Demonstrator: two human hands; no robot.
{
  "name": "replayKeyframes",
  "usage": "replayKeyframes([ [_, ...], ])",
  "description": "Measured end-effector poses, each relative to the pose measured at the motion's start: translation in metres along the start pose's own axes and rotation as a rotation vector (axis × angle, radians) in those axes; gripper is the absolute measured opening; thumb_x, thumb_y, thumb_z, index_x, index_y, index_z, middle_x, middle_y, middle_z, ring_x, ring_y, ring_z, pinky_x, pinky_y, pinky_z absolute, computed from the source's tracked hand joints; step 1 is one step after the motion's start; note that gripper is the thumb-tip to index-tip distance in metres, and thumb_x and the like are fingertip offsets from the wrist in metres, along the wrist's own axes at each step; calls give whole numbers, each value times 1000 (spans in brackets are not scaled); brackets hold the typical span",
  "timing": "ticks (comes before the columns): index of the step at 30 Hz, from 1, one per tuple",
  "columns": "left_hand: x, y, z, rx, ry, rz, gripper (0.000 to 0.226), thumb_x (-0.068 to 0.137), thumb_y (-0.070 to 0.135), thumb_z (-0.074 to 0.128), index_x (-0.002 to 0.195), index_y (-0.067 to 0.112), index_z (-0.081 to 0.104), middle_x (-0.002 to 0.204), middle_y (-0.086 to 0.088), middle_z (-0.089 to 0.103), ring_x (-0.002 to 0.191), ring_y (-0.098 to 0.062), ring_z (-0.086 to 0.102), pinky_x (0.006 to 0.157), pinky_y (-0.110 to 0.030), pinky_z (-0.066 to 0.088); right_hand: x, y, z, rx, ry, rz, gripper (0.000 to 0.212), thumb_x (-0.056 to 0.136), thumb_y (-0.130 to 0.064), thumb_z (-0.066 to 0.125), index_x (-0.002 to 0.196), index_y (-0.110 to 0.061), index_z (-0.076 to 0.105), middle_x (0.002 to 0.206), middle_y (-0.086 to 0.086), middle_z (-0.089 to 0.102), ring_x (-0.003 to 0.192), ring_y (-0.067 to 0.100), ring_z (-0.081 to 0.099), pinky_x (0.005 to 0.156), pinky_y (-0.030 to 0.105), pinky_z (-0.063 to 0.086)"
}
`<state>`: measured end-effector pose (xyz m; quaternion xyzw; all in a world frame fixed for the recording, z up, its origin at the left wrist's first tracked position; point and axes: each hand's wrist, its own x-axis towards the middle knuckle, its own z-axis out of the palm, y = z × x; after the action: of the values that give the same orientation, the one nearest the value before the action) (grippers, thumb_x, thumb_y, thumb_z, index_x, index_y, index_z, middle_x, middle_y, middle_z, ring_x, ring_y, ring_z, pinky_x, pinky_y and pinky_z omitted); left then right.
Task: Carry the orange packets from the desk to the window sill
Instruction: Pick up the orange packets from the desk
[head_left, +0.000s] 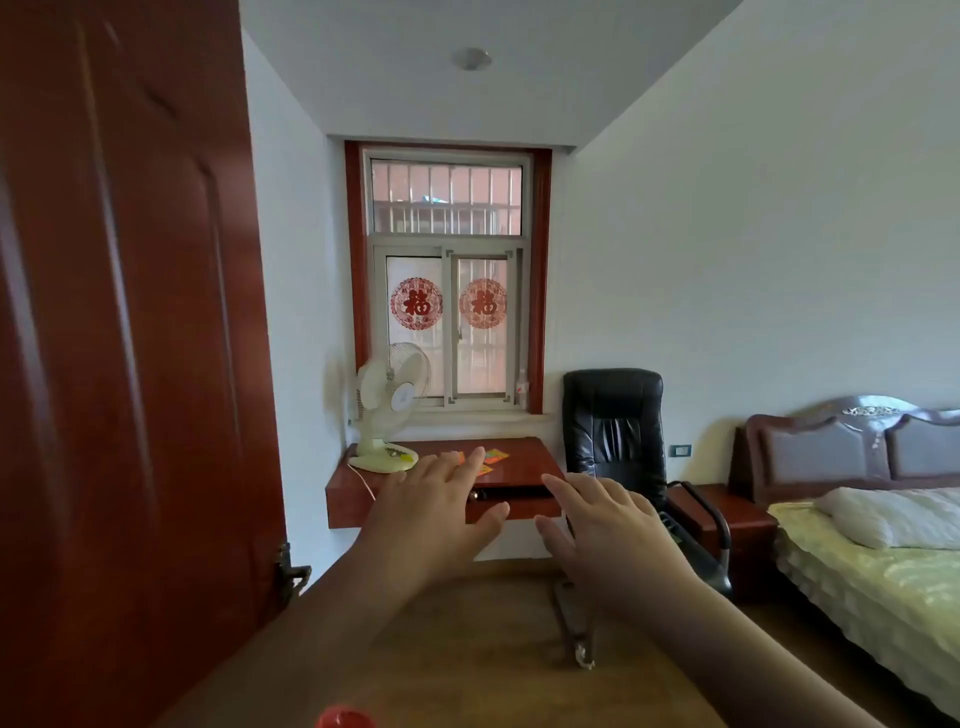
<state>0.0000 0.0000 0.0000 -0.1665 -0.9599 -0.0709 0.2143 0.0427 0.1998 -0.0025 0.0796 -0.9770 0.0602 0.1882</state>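
A dark reddish-brown panelled wooden door (124, 322) stands well left of the left hand (431, 512); that hand is stretched forward, palm down, its grip apart and holding nothing; beyond its fingertips, up and left, a cream-white plastic table fan (387, 410) stands on the left end of the red-brown wall-mounted wooden counter (514, 460); the flat orange packets (491, 460) lie on the counter top just past the left hand's fingers, which partly hide them, so their number cannot be told; above and beyond them runs the pale window sill (478, 413) under the red-framed sliding window (447, 275), which carries two round red paper cut-outs; the right hand (605, 530) is held out beside the left, apart from it, fingers spread, its grip likewise apart and empty; under its fingers the counter's drawer front stands a little out; just beyond and right of this hand is a black leather high-backed office chair (615, 426); further right stands a bed with a pale yellow-green quilted cover (878, 587).
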Motion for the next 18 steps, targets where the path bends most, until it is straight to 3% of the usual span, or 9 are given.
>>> replayKeyframes([
  [10,75,25,63,113,37,10,83,80,76,7,149,33,24,158,3,35,145,-19,27,117,-44,17,66,89,32,0,-12,-5,62,96,-61,22,151,-33,20,159,-2,31,146,21,26,117,45,24],
  [18,122,24,89,133,1,-51,84,80,78,8,148,32,28,158,5,35,146,-18,26,118,-43,21,119,111,52,73,-26,-55,61,96,-61,23,151,-34,20,161,-2,27,148,22,22,117,45,22],
])
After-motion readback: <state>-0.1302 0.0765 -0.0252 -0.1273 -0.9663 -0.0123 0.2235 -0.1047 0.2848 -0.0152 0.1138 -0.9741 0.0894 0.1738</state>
